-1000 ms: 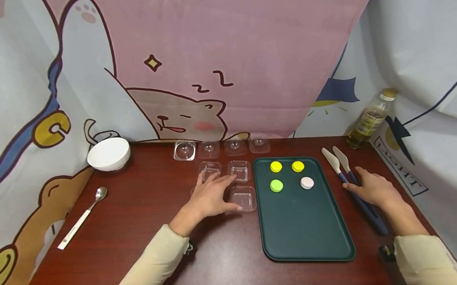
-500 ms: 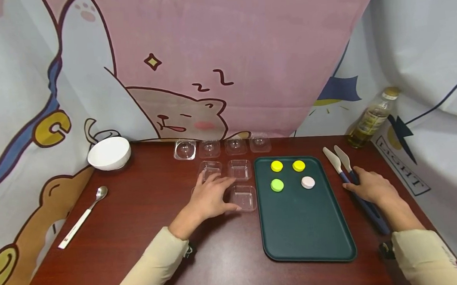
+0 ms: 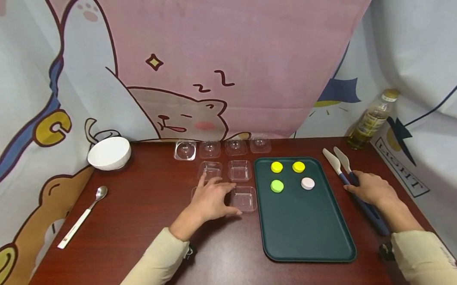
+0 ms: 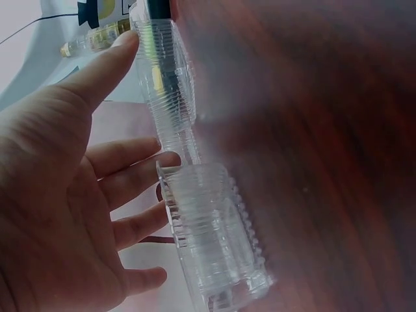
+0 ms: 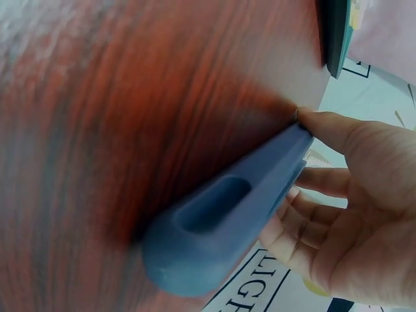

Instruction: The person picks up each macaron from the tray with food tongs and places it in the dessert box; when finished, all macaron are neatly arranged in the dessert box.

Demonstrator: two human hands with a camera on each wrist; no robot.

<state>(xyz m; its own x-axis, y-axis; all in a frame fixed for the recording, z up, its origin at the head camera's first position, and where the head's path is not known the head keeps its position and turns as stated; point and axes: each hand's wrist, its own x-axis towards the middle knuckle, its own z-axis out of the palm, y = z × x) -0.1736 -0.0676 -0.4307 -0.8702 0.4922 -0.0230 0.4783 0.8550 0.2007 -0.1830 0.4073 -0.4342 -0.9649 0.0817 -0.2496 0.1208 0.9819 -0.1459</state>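
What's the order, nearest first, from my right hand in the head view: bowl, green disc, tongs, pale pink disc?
1. Tongs, at the right hand.
2. Pale pink disc, on the tray.
3. Green disc, further left.
4. Bowl, far left.

Left of the green tray (image 3: pixel 306 229), a long cream left sleeve (image 3: pixel 153 262), softly creased, ends above the bare left hand (image 3: pixel 210 199), a small dark device (image 3: pixel 191 250) beside its cuff. Right of the tray, a matching right sleeve (image 3: pixel 422 257) meets the bare right hand (image 3: pixel 374 188), another dark piece (image 3: pixel 386 251) just beside that cuff
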